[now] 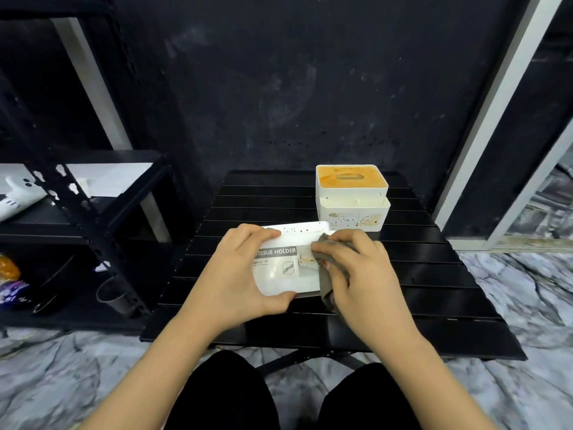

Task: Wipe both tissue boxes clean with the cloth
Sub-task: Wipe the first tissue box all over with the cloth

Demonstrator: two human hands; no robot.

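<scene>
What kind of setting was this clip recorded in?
Probably a makeshift indoor workspace or storage corner, not a proper kitchen. A small black slatted folding table stands on a marble-patterned floor against a scuffed dark wall, with a black metal shelving rack holding odds and ends to the left.

The box (286, 268) held over the table carries a grey label band reading "ISSUE HOLDER" in white capitals, its first letter hidden behind the left hand (238, 271). Under the band runs a line of small print, too fine to read, and lower down sits a round logo with script inside it that cannot be made out. No other text can be read.
</scene>
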